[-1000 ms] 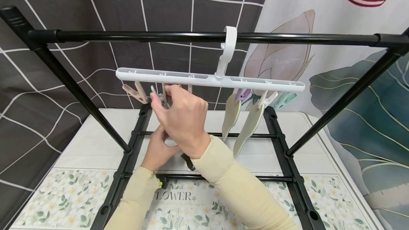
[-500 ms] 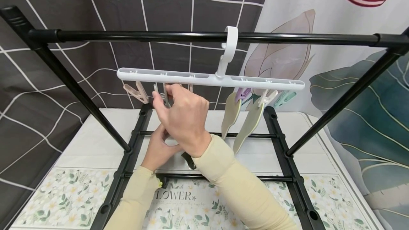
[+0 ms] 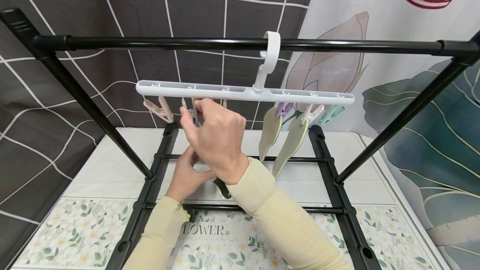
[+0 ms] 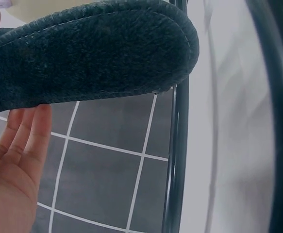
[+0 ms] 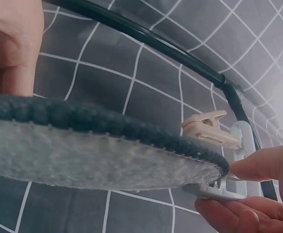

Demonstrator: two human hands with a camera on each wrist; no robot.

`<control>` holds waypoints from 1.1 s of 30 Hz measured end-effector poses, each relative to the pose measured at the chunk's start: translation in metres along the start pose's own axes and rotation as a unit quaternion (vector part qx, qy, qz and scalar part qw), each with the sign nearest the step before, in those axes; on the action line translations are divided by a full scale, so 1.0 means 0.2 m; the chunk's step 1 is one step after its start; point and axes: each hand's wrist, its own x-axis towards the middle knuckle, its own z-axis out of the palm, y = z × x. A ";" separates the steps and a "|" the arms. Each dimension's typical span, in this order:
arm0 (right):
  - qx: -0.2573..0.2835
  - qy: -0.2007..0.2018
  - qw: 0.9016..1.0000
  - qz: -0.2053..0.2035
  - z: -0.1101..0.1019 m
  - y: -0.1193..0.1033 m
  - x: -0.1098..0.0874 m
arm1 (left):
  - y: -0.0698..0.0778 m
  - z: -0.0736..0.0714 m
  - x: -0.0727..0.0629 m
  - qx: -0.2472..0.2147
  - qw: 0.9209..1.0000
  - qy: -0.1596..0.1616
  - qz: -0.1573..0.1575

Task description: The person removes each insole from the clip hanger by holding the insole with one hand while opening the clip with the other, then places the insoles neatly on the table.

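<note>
A dark green fuzzy insole with a stitched edge and a pale underside is held by my left hand, whose fingers lie along its edge in the left wrist view. Above it, my right hand pinches a grey clothes peg on the white hanger. In the right wrist view the insole's narrow end sits at this peg, right beside my thumb. In the head view my hands hide most of the insole.
The hanger hooks over a black rack's top bar. A pink peg hangs left of my right hand. To the right, purple and white pegs hold two pale insoles, beside a green peg. The rack's base surrounds my forearms.
My right hand has shifted very slightly to the right. The hanger and its pale insoles sway a little. Both hands keep their hold.
</note>
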 end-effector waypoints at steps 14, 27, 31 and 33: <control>0.006 0.001 1.000 0.002 0.00 0.00 0.00 | -0.01 -0.02 -0.02 0.009 1.000 -0.002 -0.017; 0.004 -0.003 1.000 0.012 0.00 0.01 0.00 | 0.01 -0.04 -0.04 0.026 1.000 -0.001 -0.002; 0.006 -0.002 1.000 0.013 0.00 0.02 0.01 | 0.02 -0.04 -0.05 0.036 0.999 -0.003 -0.001; 0.006 -0.002 1.000 0.014 0.00 0.02 0.01 | 0.03 -0.05 -0.05 0.042 0.999 -0.003 0.001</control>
